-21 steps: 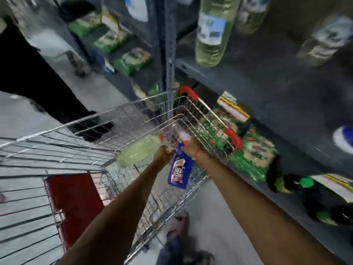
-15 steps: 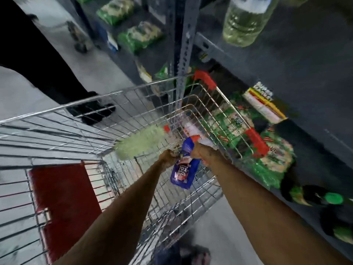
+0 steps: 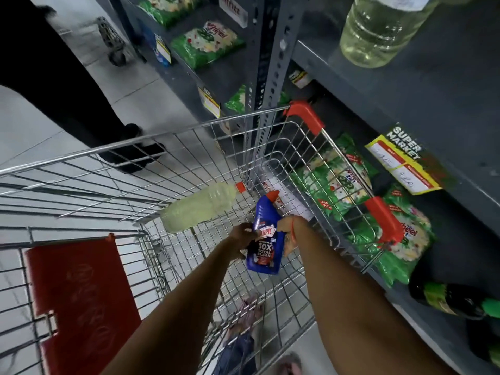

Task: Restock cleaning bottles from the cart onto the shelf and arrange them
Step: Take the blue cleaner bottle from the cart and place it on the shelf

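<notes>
Standing on pale floor (image 3: 140,85) | wire cart (image 3: 189,136) beside grey shelf (image 3: 405,85)

Green packets (image 3: 341,182) lie on the low rack beside a yellow price tag (image 3: 403,165) — a dark green-capped bottle (image 3: 454,296) lies nearby. A red flap (image 3: 81,299) — another person's black shoe (image 3: 135,158) rests on grey floor tiles (image 3: 27,125).

The cart (image 3: 189,147) is showing bright, shiny metal wire, with glossy red plastic corner guards (image 3: 305,116) and a matt red plastic seat flap (image 3: 81,299). The blue bottle (image 3: 263,239) is gleaming as smooth plastic under a glossy paper label. The pale bottle (image 3: 200,207) is looking like clear ribbed plastic. The shelf (image 3: 446,85) is showing dull grey painted metal, and the green packets (image 3: 332,182) are shining like plastic film.
</notes>
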### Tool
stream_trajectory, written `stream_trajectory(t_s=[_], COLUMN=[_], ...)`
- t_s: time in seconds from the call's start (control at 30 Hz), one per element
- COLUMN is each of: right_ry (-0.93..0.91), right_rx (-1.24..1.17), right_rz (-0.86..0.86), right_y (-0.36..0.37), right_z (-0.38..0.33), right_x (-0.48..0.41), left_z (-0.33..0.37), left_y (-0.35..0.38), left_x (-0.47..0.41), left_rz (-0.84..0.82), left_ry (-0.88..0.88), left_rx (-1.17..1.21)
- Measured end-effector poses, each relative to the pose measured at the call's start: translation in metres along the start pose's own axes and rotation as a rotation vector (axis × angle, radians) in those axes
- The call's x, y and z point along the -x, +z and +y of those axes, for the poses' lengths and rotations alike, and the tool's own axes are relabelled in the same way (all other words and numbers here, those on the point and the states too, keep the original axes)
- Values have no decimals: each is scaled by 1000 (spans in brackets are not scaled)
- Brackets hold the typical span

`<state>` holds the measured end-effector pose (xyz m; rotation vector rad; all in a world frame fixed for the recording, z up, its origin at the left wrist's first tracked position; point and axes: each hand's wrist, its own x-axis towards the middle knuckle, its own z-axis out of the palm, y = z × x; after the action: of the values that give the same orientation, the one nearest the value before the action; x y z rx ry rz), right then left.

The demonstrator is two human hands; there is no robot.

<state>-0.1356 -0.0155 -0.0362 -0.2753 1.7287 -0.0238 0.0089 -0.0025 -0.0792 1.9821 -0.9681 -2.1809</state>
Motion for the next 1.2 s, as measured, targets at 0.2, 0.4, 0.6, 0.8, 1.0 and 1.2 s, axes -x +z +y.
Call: stream_trajectory(t_s=[0.2,0.4,0.6,0.8,1.0,1.2], right_ry=[-169,-576,-1052,-1251,-1286,-1251], right_rx=[-24,-250,-292,-460,-642,-758], right_rz=[-59,-109,39,176,438,674], right_y=[-22,-68,-121,-188,-255,-315], right_z=[-9,-2,58,186,331,468], right_x=[40,131,265,366,414,431], left_z=[35,82,101,91,75,44], left_y=[-11,5,77,188,322,461], left_x=[35,135,274,364,410,429], left_rz=[23,75,89,2,-244,-502], left_ry=[243,608,952,1140,1296,1304], left_rx=[32,134,193,124,-23,-151])
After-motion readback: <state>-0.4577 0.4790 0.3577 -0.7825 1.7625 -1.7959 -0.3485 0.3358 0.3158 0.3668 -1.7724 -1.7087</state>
